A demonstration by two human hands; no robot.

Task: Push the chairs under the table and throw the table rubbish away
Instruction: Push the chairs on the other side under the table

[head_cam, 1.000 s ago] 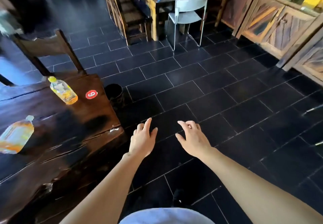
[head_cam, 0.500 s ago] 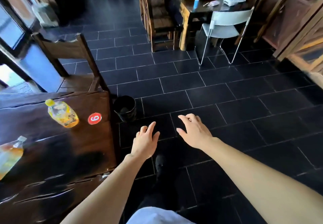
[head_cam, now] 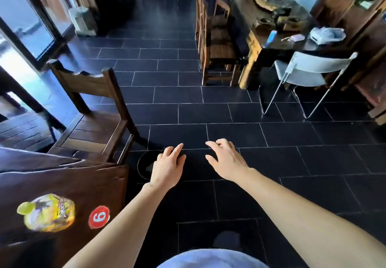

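Both hands empty, fingers spread: left hand (head_cam: 167,169), right hand (head_cam: 226,160). Wooden chair (head_cam: 92,108) stands pulled out, ahead-left of left hand, nearer arm. Bottle (head_cam: 47,212) lies on desk (head_cam: 69,184).

white folding chair (head_cam: 309,73), blue bottle (head_cam: 271,37), black tiled floor (head_cam: 271,138)

1. Both arms reach forward over the dark tiled floor (head_cam: 208,111); left hand (head_cam: 167,169) and right hand (head_cam: 226,160) hang empty, fingers loosely spread.
2. A dark bin (head_cam: 146,164) sits on the floor just past the table's far right corner, partly under the left hand.
3. On the wooden table (head_cam: 62,186), a yellow bottle (head_cam: 47,212) lies near the right edge, beside a red number sticker (head_cam: 99,216).
4. A wooden chair (head_cam: 92,108) stands pulled out beyond the table's far edge.
5. Across the room, a white chair (head_cam: 309,73) is at another table (head_cam: 271,37).
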